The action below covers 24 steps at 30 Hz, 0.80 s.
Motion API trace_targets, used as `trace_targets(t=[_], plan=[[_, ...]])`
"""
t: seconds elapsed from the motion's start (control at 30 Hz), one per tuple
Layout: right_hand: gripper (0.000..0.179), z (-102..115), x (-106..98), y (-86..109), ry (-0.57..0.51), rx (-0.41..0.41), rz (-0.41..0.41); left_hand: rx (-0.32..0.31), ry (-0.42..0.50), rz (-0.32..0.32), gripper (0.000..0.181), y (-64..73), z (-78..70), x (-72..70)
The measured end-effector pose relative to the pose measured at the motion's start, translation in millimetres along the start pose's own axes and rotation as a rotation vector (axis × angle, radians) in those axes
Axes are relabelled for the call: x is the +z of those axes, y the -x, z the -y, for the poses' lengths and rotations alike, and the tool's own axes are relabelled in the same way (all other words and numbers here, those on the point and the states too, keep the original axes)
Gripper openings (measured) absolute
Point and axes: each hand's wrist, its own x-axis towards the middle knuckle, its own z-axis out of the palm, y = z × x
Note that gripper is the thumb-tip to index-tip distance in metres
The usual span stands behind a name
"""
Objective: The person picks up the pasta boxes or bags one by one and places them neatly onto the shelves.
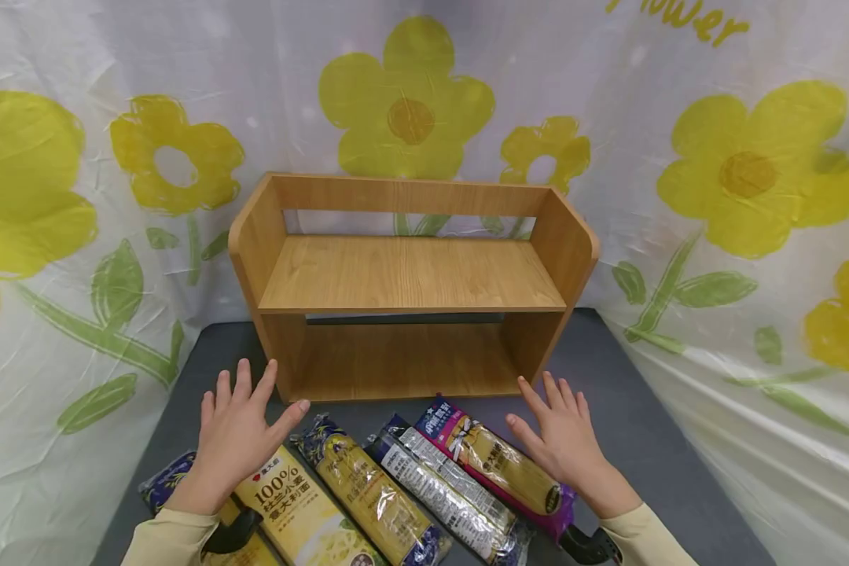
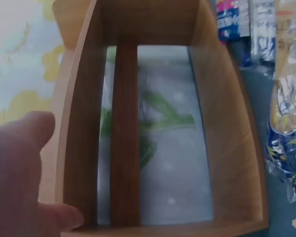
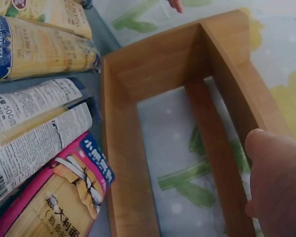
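Observation:
My left hand (image 1: 237,432) is held out with spread fingers over the left packs, in front of a two-tier wooden shelf (image 1: 410,275). A blue-ended pack (image 1: 168,477) lies partly hidden beneath it. Beside that is a yellow pasta pack (image 1: 304,507), then a clear spaghetti pack (image 1: 371,491) with blue ends. Farther right, a pack with white printed labels (image 1: 446,491) shows its back. My right hand (image 1: 559,436), fingers also spread, hovers by a pink-and-purple pasta pack (image 1: 502,464). Neither hand holds anything.
The shelf stands at the back of a dark grey tabletop (image 1: 679,495); its lower tier (image 1: 403,358) faces me. A white curtain (image 1: 276,71) printed with yellow flowers hangs behind and along both sides. Dark wrist straps (image 1: 233,532) sit near both sleeves.

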Motion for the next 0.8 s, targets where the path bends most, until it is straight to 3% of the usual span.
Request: trace_targets(t=[0.23,0.37,0.47,0.57,0.67,0.8], plan=[[0.065,-2,3,-0.4,0.002,0.000,0.000,-0.090,0.143,-0.008,0.098,-29.5,20.5,-3.4],[0.065,-5,6,0.8,0.000,0.003,0.005,-0.184,0.316,0.012,0.104,-59.1,34.5,-1.4],[0.065,-7,5,2.2,0.003,0.008,0.009,-0.221,0.471,-0.039,0.104,-82.2,41.3,1.5],[0.065,-8,4,3.0,0.006,0.011,0.009,-0.183,0.569,-0.144,0.095,-100.9,43.3,4.8],[0.065,-10,3,3.1,0.012,0.011,0.007,-0.163,0.571,-0.231,0.074,-113.4,41.0,7.4],[0.064,-13,2,2.9,0.018,0.015,0.001,-0.217,0.543,-0.295,0.050,-122.1,33.5,10.4]])
